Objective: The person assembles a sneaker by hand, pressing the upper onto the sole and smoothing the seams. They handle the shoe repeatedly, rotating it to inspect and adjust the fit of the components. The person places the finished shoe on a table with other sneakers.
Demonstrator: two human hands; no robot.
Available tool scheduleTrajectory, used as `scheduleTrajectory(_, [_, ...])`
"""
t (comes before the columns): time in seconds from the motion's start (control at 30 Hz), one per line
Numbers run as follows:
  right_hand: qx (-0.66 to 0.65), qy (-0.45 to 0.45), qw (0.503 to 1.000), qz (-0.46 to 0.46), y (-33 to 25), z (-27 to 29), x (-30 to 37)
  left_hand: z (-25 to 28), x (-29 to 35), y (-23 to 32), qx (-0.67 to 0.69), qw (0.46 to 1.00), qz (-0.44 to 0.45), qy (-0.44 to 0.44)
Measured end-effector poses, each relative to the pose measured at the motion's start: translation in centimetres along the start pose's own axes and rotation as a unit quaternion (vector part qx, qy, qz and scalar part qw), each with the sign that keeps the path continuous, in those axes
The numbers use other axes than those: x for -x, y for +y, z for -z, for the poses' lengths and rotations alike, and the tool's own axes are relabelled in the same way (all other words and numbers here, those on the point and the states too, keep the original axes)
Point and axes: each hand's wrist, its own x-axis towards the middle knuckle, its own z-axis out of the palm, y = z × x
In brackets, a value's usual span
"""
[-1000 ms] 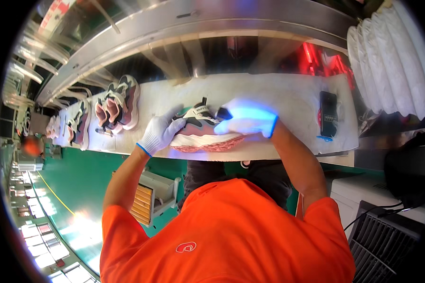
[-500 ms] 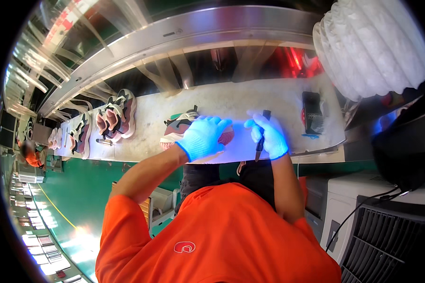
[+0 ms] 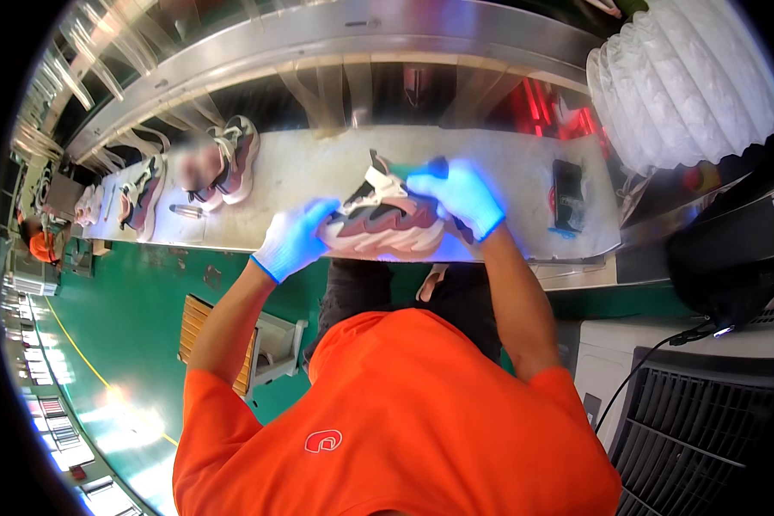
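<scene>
A sneaker (image 3: pixel 387 228) in maroon, grey and cream, with a pale wavy sole, stands side-on at the near edge of the bench. Green shows at its opening. My left hand (image 3: pixel 296 239), in a white work glove tinted blue by the light, grips the left end of the sneaker. At the right end, my gloved right hand (image 3: pixel 462 199) holds the shoe's upper part. Dark ends of a slim pen-like tool (image 3: pixel 439 166) poke out by that hand; its kind and most of its length are hidden.
Further left on the pale bench top (image 3: pixel 305 159) stand more sneakers (image 3: pixel 236 159) and a small metallic tube-like item (image 3: pixel 186 211). A black phone-like object (image 3: pixel 567 193) lies to the right. A white ribbed duct (image 3: pixel 679 86) hangs at the far right. Another person (image 3: pixel 43 245) is far left.
My left hand has shifted from atop the sneaker to its left end. The sneaker has been turned side-on. My right hand, which held the dark tool apart, now meets the sneaker.
</scene>
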Motion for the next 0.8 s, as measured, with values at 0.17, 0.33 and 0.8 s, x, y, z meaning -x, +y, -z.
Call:
scheduleTrajectory(0.17, [0.017,0.027,0.999,-0.043,0.2,-0.1,-0.3,2.1,-1.0,4.0,0.059,0.989,0.117,-0.071])
scheduleTrajectory(0.33, [0.055,0.044,0.996,-0.049,-0.2,-0.1,-0.2,2.3,-2.9,5.9,0.100,0.986,0.119,-0.062])
scheduleTrajectory(0.8, [-0.354,0.188,0.915,0.054,0.3,1.0,-1.7,1.4,-9.5,9.6,0.034,0.969,0.172,-0.173])
